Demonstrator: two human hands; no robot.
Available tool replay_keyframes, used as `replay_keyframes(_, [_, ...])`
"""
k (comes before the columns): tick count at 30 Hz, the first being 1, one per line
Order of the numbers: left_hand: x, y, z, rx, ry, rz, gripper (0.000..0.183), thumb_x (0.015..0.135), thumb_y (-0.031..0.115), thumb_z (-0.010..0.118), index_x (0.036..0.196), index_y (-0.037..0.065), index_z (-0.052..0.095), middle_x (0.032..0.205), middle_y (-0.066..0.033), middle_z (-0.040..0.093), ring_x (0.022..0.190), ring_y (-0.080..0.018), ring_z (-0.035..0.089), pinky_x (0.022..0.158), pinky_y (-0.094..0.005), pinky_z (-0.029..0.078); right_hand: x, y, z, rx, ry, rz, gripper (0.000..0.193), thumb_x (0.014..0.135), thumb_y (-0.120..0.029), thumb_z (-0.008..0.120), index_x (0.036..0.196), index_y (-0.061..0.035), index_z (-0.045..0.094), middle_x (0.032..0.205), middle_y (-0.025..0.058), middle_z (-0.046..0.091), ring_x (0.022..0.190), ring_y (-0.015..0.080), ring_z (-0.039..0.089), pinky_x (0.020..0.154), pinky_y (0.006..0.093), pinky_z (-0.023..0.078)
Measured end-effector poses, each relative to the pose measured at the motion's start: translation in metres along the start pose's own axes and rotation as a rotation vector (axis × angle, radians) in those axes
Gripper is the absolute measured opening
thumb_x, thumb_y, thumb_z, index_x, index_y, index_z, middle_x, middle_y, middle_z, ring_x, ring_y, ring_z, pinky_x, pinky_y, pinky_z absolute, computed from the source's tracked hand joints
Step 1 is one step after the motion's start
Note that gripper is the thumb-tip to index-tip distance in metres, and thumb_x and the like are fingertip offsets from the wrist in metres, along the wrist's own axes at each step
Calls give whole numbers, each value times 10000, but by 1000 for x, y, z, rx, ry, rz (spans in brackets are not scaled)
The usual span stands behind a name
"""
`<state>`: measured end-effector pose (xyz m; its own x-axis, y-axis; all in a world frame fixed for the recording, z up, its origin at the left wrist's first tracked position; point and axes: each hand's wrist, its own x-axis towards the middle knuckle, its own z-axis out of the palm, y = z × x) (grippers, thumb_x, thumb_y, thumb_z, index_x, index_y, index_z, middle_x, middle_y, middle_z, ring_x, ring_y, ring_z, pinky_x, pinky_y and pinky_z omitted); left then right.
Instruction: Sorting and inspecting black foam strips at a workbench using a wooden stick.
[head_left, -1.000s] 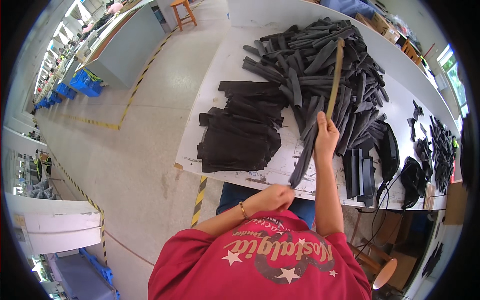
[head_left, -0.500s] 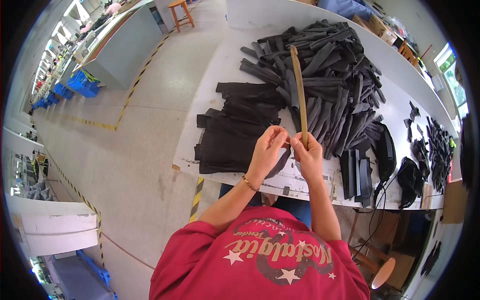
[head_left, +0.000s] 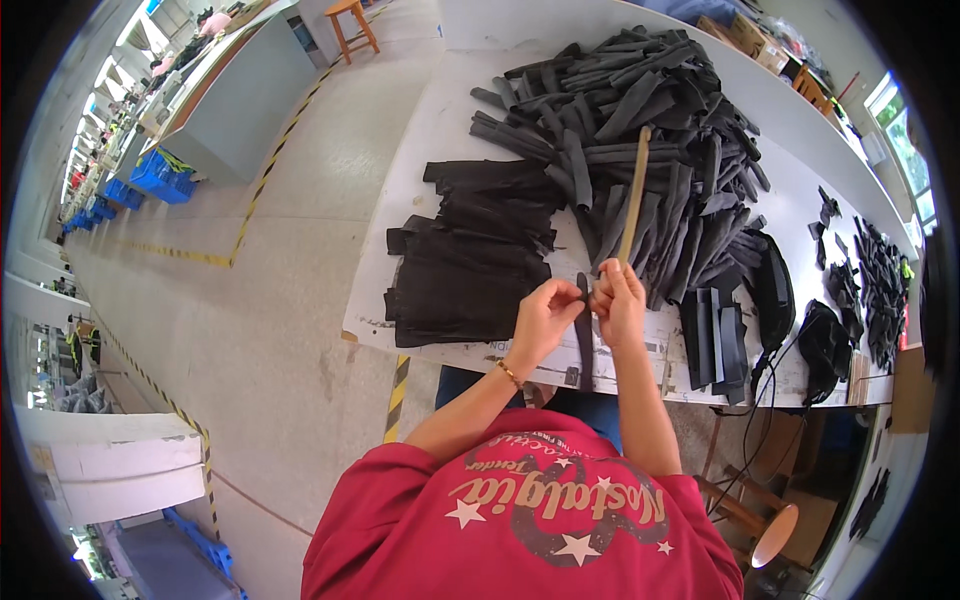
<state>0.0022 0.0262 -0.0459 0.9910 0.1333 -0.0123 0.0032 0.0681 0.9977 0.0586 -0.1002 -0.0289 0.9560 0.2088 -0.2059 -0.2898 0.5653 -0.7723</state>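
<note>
My right hand [head_left: 620, 308] is closed round the lower end of a slim wooden stick [head_left: 636, 200], which points away from me and leans slightly right. Close beside it, my left hand [head_left: 544, 322] pinches the upper part of a narrow black fabric strip [head_left: 585, 350] that hangs down over the table's front edge. Left of my hands lies a layered stack of flat black fabric pieces [head_left: 465, 290]. Beyond them rises a large heap of dark grey, rolled-looking fabric strips [head_left: 650, 110]. The fingertips of my right hand partly hide where strip and stick come near each other.
Everything lies on a white table [head_left: 410, 130] with a raised back panel [head_left: 790, 110]. To the right are folded dark pieces [head_left: 714, 340], black pouch-like items [head_left: 822, 350] with cables, and another dark pile [head_left: 882, 300]. A wooden stool [head_left: 775, 535] stands below the table's right side.
The stick has tipped to the right and its far end has come lower. The black strip, earlier curved by my left hand, now hangs straight between my hands.
</note>
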Motion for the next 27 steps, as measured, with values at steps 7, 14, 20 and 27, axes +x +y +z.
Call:
replay_keyframes(7, [8, 13, -7, -459, 42, -99, 209, 837, -30, 590, 1043, -8, 566, 939, -34, 610, 854, -86, 576, 769, -209, 470, -26, -11, -17, -360, 5, 6, 134, 926, -158, 567, 968, -31, 555, 578, -74, 359, 447, 27, 290, 407, 199, 218])
replay_keyframes(14, [3, 19, -6, -587, 33, -207, 134, 872, 41, 594, 998, -4, 581, 898, -20, 605, 836, -67, 579, 751, -209, 477, -36, -2, -3, -559, 12, -66, 98, 858, -137, 661, 844, -57, 607, 631, -81, 452, 516, 0, 358, 438, 185, 254])
replay_keyframes(20, [8, 16, -7, -722, 56, -191, 137, 921, 138, 560, 913, 16, 624, 848, -19, 633, 756, -85, 586, 717, -242, 488, -37, -5, 4, -102, -97, 46, 58, 904, -114, 582, 891, -77, 538, 617, -95, 377, 463, 11, 275, 412, 178, 201])
replay_keyframes(27, [10, 26, -32, -533, 209, -74, 266, 967, 230, 487, 873, 11, 606, 780, -53, 634, 667, -120, 591, 632, -263, 503, -15, -27, 14, -307, 94, -44, 104, 902, -193, 584, 858, -102, 557, 581, -88, 389, 415, 13, 311, 368, 184, 209])
